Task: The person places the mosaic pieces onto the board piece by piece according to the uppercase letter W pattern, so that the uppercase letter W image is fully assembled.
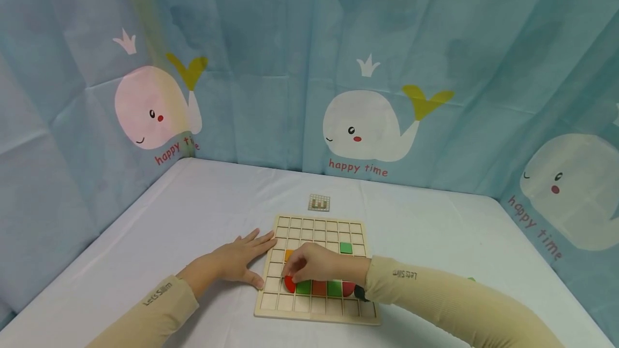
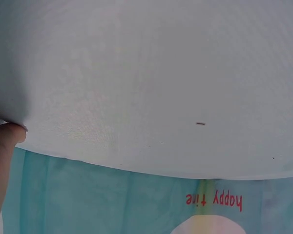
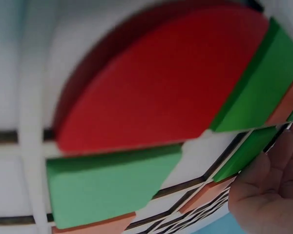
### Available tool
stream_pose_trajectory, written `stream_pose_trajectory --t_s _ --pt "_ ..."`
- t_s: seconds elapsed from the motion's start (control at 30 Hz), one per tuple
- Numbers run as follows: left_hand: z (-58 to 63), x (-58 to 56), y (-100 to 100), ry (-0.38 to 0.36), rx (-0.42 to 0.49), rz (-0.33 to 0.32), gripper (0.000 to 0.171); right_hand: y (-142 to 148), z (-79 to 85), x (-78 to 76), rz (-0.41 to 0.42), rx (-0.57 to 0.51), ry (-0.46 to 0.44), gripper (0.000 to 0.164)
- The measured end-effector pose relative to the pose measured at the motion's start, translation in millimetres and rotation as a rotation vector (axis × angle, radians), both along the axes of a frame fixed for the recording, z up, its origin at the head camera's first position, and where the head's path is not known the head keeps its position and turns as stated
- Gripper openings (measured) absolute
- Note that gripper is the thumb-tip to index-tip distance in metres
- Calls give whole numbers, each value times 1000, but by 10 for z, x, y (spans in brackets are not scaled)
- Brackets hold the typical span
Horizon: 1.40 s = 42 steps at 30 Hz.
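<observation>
A wooden grid board [image 1: 285,313] lies on the white table. My left hand [image 1: 237,259] rests at its left edge with fingers spread, the fingertips touching the frame. Only a fingertip of it shows in the left wrist view. Over the board's left-middle part, my right hand [image 1: 314,263] is bent down, its thumb and fingers pinching a red rounded piece [image 1: 289,284]. To the right of that piece runs a row: green [image 1: 303,287], orange-red [image 1: 319,288], green [image 1: 335,288] and a red rounded piece [image 1: 348,288]. In the right wrist view this nearer red piece [image 3: 161,83] looms large, with the fingers [image 3: 263,195] beyond.
A green square [image 1: 345,247] sits in the board's upper right. An orange piece [image 1: 288,255] is partly covered by the right hand. Behind the board lies a small patterned card [image 1: 319,203]. A green piece [image 1: 472,279] peeks out behind the right sleeve. A whale-printed curtain [image 1: 261,69] surrounds the table.
</observation>
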<state>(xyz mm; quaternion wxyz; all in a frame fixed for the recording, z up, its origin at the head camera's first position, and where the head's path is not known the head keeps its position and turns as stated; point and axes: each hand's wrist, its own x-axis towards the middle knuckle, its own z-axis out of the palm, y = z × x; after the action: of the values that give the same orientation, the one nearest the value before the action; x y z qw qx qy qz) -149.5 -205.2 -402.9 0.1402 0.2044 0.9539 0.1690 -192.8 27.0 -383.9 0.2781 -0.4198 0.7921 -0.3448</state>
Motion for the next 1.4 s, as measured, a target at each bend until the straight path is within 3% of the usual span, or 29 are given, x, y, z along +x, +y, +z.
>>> stream_pose_trajectory --t_s 0.5,0.77,1.07,1.4 --pt "20 -16 14 16 12 -23 101 -30 58 17 -8 105 56 21" --pt "13 -27 28 4 7 -24 101 -15 65 24 -42 124 24 29" --pt "-14 -19 14 -4 3 -11 102 111 110 -45 -41 18 11 24" --pt "-10 -9 7 -13 1 5 103 560 315 -94 -118 -82 -49 22"
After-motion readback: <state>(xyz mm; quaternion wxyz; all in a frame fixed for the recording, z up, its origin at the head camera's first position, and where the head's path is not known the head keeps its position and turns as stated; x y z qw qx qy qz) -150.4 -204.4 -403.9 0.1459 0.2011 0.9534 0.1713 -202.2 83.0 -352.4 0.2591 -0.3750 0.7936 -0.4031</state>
